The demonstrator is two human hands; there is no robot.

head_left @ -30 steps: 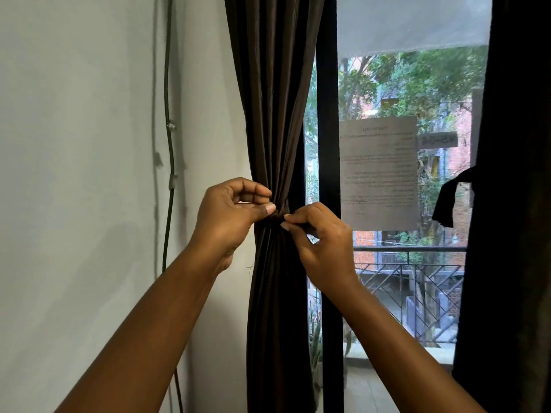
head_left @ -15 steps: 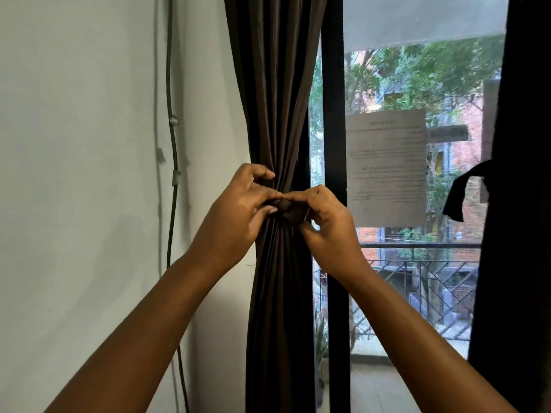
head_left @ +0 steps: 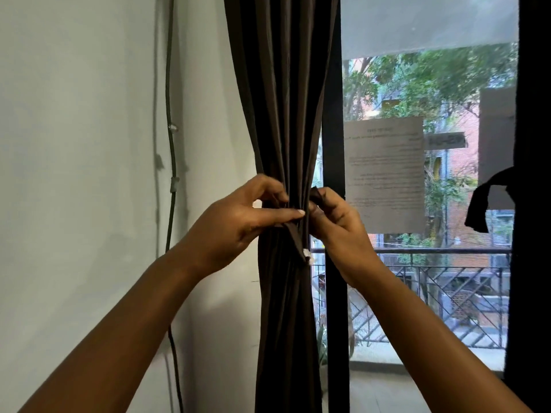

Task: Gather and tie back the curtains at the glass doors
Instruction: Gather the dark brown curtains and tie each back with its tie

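Beside the white wall (head_left: 74, 174), the gathered dark curtain (head_left: 286, 114) hangs against the black door frame (head_left: 334, 144). Left hand (head_left: 235, 222) pinches the tie-back strip (head_left: 293, 236) against the bunched folds, thumb extended across them. Right hand (head_left: 337, 219) pinches the strip's other end at the curtain's right edge. One loose, white-tipped end hangs below the hands. A paper notice (head_left: 384, 174) is fixed to the glass.
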